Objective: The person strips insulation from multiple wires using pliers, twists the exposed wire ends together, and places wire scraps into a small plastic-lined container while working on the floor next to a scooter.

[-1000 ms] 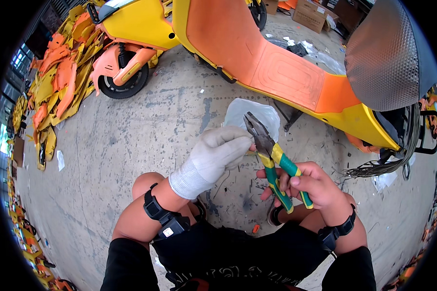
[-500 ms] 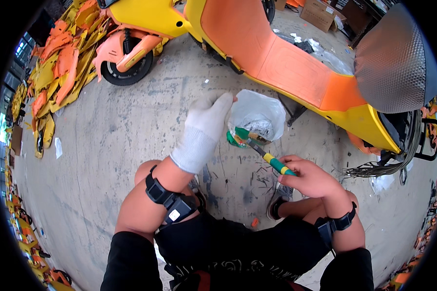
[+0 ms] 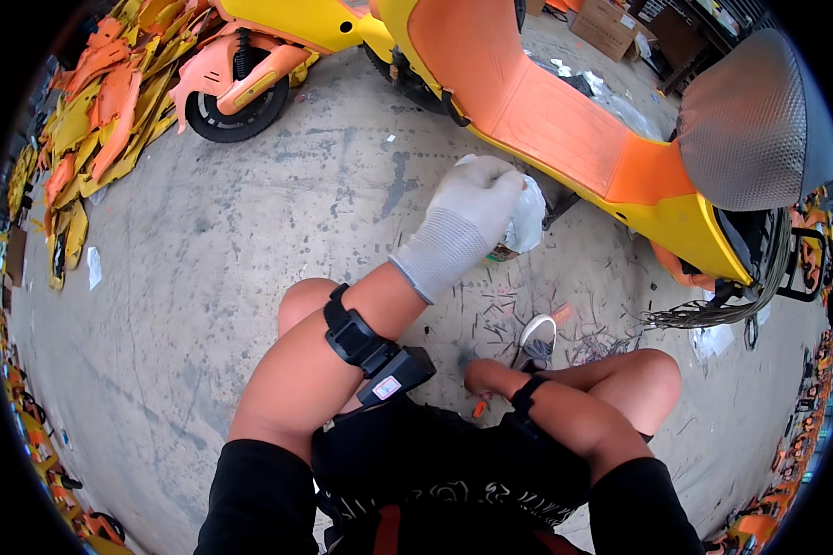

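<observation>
My left hand (image 3: 477, 194), in a white knit glove, is above and partly over a plastic-lined container (image 3: 526, 227), with its fingers curled closed; what they hold is hidden. My bare right hand (image 3: 481, 377) is low between my knees, left of a grey shoe (image 3: 537, 347) and near a small orange piece (image 3: 479, 408) on the floor. Its fingers are mostly hidden, and I cannot see the pliers. Scattered thin dark clippings (image 3: 491, 314) lie on the concrete floor around the container and shoe.
A yellow-and-orange scooter (image 3: 592, 157) with a dimpled silver cover (image 3: 740, 120) spans the top and right. A bundle of wires (image 3: 713, 314) hangs at its right end. Piled body panels (image 3: 93, 129) fill the upper left. A cardboard box (image 3: 602, 30) stands behind the scooter.
My left hand has moved right over the container. My right hand has dropped down and leftward between my knees; the green-and-yellow pliers it held are out of sight.
</observation>
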### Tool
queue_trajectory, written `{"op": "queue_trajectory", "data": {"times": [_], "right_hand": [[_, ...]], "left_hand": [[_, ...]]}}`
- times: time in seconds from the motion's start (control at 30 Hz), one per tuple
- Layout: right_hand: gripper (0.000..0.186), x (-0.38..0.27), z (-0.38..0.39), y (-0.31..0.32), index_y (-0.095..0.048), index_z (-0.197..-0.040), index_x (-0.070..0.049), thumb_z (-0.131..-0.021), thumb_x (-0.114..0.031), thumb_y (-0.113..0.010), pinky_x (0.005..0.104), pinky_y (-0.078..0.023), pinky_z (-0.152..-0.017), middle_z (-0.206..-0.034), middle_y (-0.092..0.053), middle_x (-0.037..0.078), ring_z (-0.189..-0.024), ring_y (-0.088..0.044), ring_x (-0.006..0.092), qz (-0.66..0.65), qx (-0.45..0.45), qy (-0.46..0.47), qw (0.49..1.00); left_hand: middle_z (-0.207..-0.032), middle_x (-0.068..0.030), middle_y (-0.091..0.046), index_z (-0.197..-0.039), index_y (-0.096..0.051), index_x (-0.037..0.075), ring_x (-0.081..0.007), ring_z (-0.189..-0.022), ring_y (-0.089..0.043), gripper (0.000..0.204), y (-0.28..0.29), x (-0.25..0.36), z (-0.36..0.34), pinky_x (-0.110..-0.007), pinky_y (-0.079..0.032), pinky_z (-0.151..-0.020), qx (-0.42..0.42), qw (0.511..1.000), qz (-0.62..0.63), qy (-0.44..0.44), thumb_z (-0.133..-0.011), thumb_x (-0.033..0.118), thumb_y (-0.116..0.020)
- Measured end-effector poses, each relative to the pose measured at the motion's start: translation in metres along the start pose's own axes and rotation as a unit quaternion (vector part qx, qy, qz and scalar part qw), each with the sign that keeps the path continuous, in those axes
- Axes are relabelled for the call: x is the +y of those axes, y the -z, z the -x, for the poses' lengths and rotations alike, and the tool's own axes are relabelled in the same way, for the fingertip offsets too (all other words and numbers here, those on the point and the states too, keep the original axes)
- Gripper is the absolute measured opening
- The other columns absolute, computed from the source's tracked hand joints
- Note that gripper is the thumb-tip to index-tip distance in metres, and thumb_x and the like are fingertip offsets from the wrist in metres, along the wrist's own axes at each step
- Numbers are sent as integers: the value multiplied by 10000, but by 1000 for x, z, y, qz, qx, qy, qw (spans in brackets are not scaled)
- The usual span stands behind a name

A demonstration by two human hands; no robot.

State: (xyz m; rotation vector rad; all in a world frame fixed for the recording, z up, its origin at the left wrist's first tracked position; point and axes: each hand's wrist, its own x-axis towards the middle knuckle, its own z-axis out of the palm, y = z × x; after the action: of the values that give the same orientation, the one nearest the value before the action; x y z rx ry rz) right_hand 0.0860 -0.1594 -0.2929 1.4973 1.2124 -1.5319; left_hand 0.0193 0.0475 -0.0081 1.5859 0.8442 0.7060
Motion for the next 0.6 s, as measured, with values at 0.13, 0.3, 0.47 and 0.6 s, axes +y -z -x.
{"op": "queue_trajectory", "data": {"times": [0.13,0.3,0.47,0.6], "right_hand": [[137,-37,-56,-45,-720,-856,-36,-823,-92,-600,400,-545,-678,-858,-717,141,-736,-674,265,-84,23,1,996],[159,-71,-81,-65,-714,-925,-35,-810,-101,-627,414,-532,-751,-928,-711,154,-847,-670,295,23,-3,157,987],[219,-61,-51,-57,-708,-994,-34,-796,-110,-654,428,-518,-824,-998,-705,167,-958,-666,324,205,-72,230,949],[220,-41,-31,-25,-700,-1003,-35,-828,-151,-636,445,-519,-808,-956,-709,167,-939,-679,340,207,69,204,954]], "left_hand": [[-935,-191,-683,-1038,-675,-25,-290,-926,-670,350,-2,8,9,-353,-513,-847,-34,999,-18,-7,-923,267,-520],[-959,-197,-686,-1031,-674,-17,-304,-930,-674,349,3,2,14,-363,-516,-850,-33,999,-37,-22,-927,276,-517],[-1000,-201,-667,-1047,-665,-15,-278,-968,-663,340,13,10,23,-337,-493,-865,-50,997,-51,-3,-920,274,-538],[-852,-136,-653,-967,-665,-27,-207,-805,-631,303,9,6,13,-316,-494,-753,-118,990,-64,-37,-914,251,-556]]}}
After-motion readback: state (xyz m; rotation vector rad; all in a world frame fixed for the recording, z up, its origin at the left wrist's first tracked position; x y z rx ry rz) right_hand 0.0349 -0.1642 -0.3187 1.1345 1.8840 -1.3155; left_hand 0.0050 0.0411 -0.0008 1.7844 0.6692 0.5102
